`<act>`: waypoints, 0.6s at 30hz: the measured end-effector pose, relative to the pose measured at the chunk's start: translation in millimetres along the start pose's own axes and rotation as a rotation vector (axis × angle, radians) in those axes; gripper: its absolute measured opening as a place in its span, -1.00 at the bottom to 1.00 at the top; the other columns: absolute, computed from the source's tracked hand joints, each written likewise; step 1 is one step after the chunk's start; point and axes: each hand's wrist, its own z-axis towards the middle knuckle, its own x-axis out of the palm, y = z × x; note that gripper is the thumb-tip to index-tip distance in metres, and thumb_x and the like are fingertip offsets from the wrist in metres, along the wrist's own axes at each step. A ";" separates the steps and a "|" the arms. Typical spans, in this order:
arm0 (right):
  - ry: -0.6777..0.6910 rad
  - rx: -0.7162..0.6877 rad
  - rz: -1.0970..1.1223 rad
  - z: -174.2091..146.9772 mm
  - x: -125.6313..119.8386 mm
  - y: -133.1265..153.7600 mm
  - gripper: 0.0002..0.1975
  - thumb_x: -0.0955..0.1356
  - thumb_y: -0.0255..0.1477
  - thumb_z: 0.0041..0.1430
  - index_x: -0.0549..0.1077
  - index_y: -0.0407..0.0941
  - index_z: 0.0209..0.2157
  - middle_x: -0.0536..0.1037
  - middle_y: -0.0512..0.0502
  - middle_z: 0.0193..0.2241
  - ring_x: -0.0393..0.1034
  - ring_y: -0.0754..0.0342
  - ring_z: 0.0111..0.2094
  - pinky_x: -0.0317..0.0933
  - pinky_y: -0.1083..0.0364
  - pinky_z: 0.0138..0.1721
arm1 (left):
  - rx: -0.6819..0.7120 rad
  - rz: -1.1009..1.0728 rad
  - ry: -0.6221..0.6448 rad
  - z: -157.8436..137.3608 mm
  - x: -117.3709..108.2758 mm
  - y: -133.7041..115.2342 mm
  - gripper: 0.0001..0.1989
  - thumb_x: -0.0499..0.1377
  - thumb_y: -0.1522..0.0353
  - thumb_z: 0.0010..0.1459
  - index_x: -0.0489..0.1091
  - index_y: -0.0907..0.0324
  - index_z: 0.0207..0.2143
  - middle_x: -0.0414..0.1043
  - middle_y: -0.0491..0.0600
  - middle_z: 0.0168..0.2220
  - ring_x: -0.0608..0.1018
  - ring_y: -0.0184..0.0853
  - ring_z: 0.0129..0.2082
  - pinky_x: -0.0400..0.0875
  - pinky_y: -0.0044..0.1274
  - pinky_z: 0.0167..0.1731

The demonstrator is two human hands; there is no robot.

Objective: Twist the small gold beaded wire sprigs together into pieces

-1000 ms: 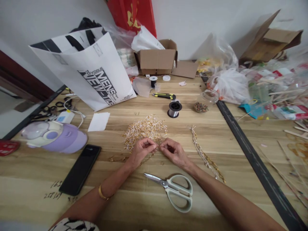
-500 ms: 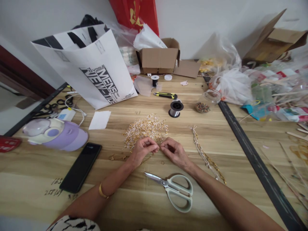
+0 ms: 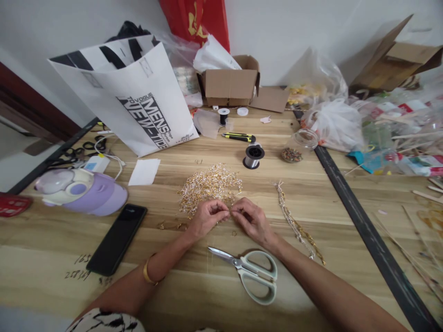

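Observation:
My left hand and my right hand meet fingertip to fingertip at the near edge of a heap of small gold and silver beads or findings. Both are pinched closed; what lies between the fingertips is too small to make out. A thin gold strand lies on the wood left of my left hand. Below my right hand is a tiny gold ring. Scissors with pale green handles lie just in front of me. To the right, gold and silver chains are stretched out in a bundle.
A wire spool, a yellow-black utility knife and a jar of beads stand beyond the heap. On the left are a phone, a purple bottle and a white paper bag. Plastic bags crowd the right.
My fingertips have drawn slightly closer together at the same spot. The things on the table lie as before; the view has shifted a little.

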 end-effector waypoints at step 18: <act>0.010 -0.175 -0.114 -4.2 1.5 6.1 -0.82 0.25 -0.57 0.25 0.39 -0.11 -0.14 0.46 -0.15 -0.28 0.38 0.08 -0.22 0.35 0.09 -0.24 | 0.064 0.159 0.098 -0.8 1.4 9.2 -0.90 0.24 0.40 -0.06 0.45 0.30 -0.46 0.48 -0.04 -0.47 0.47 -0.39 -0.45 0.33 -0.59 -0.37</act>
